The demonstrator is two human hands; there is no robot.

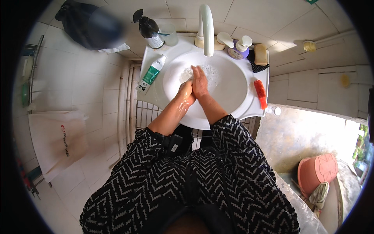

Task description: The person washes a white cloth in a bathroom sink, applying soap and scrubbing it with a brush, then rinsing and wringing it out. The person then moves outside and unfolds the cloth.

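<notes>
Over the white washbasin (230, 87), my left hand (186, 92) and my right hand (200, 82) are pressed together. The right hand's fingers point towards the back of the bowl. Most of my left fingers are hidden under the right hand, so what lies between the palms cannot be seen. Water glistens on my left wrist and forearm. Beyond the fingertips, foamy suds (211, 71) lie in the bottom of the bowl. A white gooseneck faucet (207, 32) arches over the basin from behind; no stream shows at its spout.
Along the rim are a toothpaste tube (152, 73), a dark pump bottle (150, 30), a plastic cup (170, 35), a purple pump bottle (238, 52), a soap bar (260, 55) and a red brush (260, 93). A towel (58, 140) hangs left; a pink tub (317, 172) stands lower right.
</notes>
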